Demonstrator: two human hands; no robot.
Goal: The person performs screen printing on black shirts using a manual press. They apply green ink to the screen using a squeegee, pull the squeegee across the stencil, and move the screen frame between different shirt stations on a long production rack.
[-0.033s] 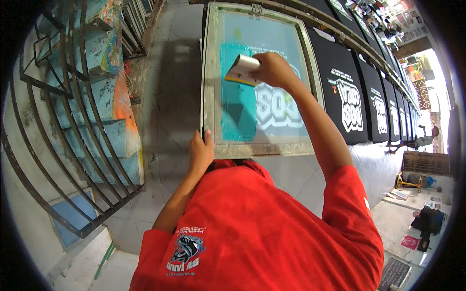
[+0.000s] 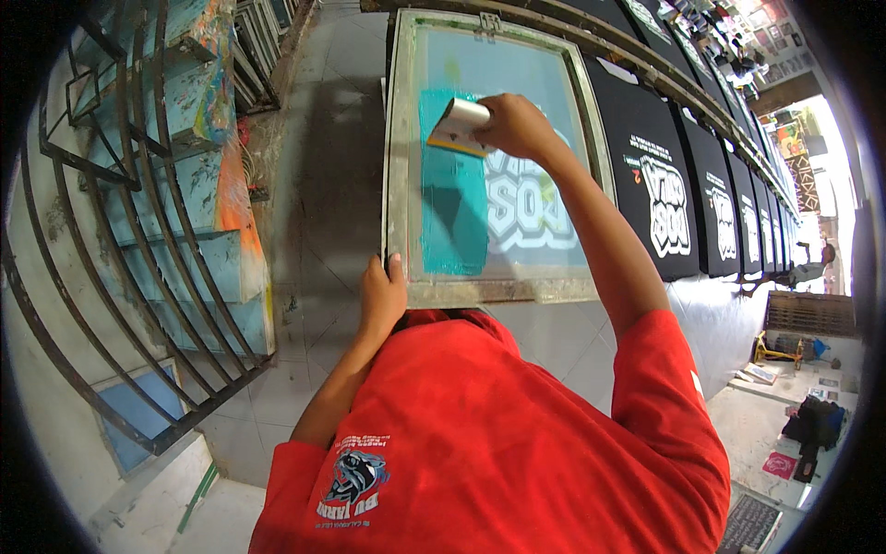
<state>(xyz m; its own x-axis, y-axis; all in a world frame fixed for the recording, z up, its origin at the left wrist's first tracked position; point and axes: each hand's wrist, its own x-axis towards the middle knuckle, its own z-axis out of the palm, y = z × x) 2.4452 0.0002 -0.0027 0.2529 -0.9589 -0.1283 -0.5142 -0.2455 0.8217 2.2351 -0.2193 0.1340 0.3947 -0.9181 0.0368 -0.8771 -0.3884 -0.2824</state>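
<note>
A screen-printing frame [image 2: 503, 294] lies in front of me, its pale mesh showing white block lettering. A teal band of ink [image 2: 454, 231] runs along the left part of the mesh. My right hand [image 2: 519, 127] is closed around a squeegee [image 2: 464, 118] with a white handle and yellowish lower edge. The squeegee is tilted over the far part of the teal band. At the near left corner, my left hand [image 2: 382, 294] grips the frame's side, with the thumb on top and the other fingers partly hidden.
Black printed T-shirts [image 2: 657, 175] lie in a long row to the right, beside a dark rail [image 2: 637, 78]. On the left stand curved metal bars [image 2: 129, 240] and paint-stained blue shelves [image 2: 198, 175]. Stacked frames [image 2: 257, 46] lean at the far left. Another person [image 2: 808, 266] is at far right.
The squeegee in my right hand has slid slightly away from me relative to the screen. The frame sits a little lower in view. My left hand stays on its corner.
</note>
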